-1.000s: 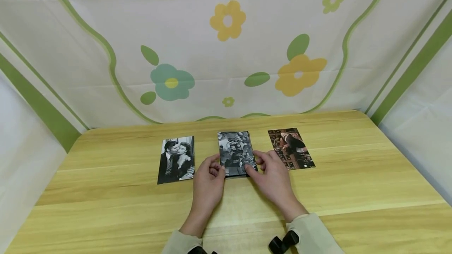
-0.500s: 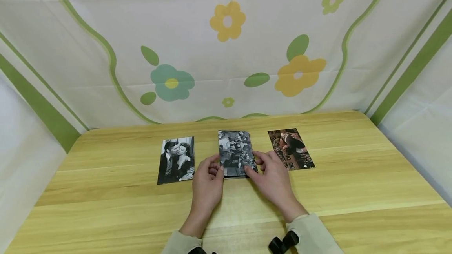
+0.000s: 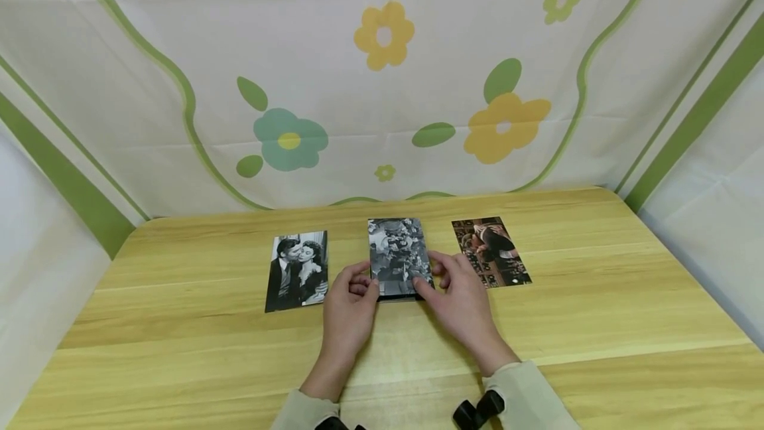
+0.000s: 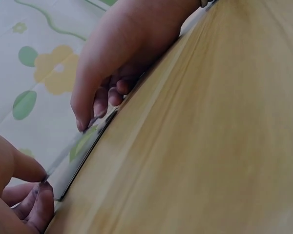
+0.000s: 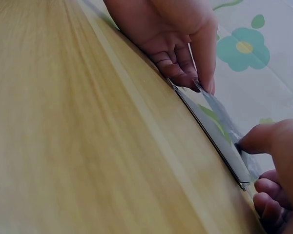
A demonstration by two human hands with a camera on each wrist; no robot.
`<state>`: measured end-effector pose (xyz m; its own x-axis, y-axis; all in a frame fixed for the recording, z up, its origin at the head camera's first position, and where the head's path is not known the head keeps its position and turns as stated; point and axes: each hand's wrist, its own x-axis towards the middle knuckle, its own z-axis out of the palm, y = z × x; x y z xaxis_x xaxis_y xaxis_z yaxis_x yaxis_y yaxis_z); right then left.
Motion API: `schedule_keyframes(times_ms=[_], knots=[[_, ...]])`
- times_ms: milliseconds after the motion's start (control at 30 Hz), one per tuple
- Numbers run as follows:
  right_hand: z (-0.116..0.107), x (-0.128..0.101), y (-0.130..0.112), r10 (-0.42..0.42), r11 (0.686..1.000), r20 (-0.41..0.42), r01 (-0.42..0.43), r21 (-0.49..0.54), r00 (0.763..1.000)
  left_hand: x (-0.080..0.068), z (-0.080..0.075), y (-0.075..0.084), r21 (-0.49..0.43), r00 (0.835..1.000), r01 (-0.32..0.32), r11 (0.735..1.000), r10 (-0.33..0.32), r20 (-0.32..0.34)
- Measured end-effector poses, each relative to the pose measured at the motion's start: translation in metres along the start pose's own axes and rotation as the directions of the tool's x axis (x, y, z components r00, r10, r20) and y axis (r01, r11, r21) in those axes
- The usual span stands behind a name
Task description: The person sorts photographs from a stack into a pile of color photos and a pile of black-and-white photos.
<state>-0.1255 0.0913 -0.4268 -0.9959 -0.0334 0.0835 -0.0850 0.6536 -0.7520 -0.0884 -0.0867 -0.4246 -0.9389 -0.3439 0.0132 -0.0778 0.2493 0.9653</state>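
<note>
**Both hands lift the top photograph's near edge**

The left hand [image 3: 351, 307] and right hand [image 3: 462, 304] reach forward from beige sleeves, wrists low over the pale wooden desk [image 3: 597, 324]. Each grip, thumb and curled fingers together, pinches a near corner of the black-and-white crowd photograph [image 3: 396, 254], tilted up from the dark stack of photographs [image 5: 212, 141] mid-desk, between a black-and-white couple photograph [image 3: 297, 269] and a colour photograph [image 3: 491, 251].

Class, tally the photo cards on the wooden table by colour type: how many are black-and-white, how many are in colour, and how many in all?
Black-and-white: 2, the couple portrait and the middle card that both hands pinch.
Colour: 1, the right-hand card.
Total: 3.
</note>
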Motion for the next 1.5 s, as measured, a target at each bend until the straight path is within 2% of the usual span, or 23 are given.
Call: schedule_keyframes(times_ms=[233,433,600,800,1067,1500], knots=[[-0.003,0.0,-0.002,0.028,0.989,0.027,-0.032,0.147,0.999,0.001,-0.002,0.003,-0.069,1.0,0.017,0.997,-0.017,0.009],[-0.006,-0.001,-0.005,0.043,0.973,0.032,-0.049,0.224,0.999,0.001,-0.005,0.007,-0.116,1.0,0.024,0.993,-0.022,0.013],[-0.01,-0.003,-0.009,0.039,0.962,0.006,-0.039,0.272,0.999,0.0,-0.006,0.014,-0.097,1.0,0.011,0.995,-0.012,-0.007],[-0.013,-0.004,-0.014,0.032,0.956,-0.004,-0.03,0.293,0.999,0.0,-0.01,0.024,-0.081,1.0,-0.012,0.997,0.01,-0.027],[-0.017,-0.004,-0.019,0.017,0.949,0.003,-0.017,0.313,1.0,-0.001,-0.019,0.034,-0.086,1.0,0.009,0.996,-0.01,-0.003],[-0.02,-0.006,-0.026,-0.016,0.932,0.0,0.015,0.363,1.0,-0.002,-0.025,0.04,-0.085,1.0,0.0,0.996,0.0,-0.007]])
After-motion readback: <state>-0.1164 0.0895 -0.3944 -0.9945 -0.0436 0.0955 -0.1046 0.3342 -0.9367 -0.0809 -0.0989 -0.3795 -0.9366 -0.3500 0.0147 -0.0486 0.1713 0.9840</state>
